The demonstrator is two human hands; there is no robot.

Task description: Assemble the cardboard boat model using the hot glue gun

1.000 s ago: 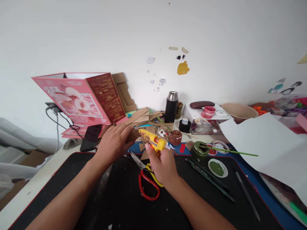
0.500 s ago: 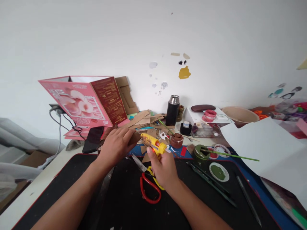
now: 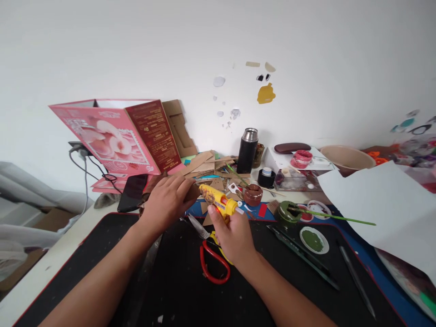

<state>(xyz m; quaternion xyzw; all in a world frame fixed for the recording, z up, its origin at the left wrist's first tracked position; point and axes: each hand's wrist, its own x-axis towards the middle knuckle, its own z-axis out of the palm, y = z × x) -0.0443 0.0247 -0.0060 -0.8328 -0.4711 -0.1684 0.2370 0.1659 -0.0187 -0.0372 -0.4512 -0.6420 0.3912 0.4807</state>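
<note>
My right hand (image 3: 235,231) is closed round the handle of a yellow hot glue gun (image 3: 218,200), its stained front end pointing left. A white glue stick pokes out of its back. My left hand (image 3: 170,197) curls over a brown piece (image 3: 148,196), mostly hidden beneath the palm; what it is I cannot make out. The gun's nozzle is close to the left fingertips, by a brown edge of that piece. Below the right hand, scissors (image 3: 215,268) with one red and one yellow handle lie on the black mat (image 3: 184,295).
Behind the hands lie cardboard scraps (image 3: 200,165) and a black thermos (image 3: 248,152). A pink box (image 3: 112,136) and a phone (image 3: 132,193) are at left. Brown (image 3: 252,195) and green paint jars (image 3: 289,213), a cutter (image 3: 303,256) and white paper (image 3: 381,209) are at right.
The camera view has shifted slightly, so the background sits a little higher. Both hands keep their hold; the glue gun stays at the left fingertips.
</note>
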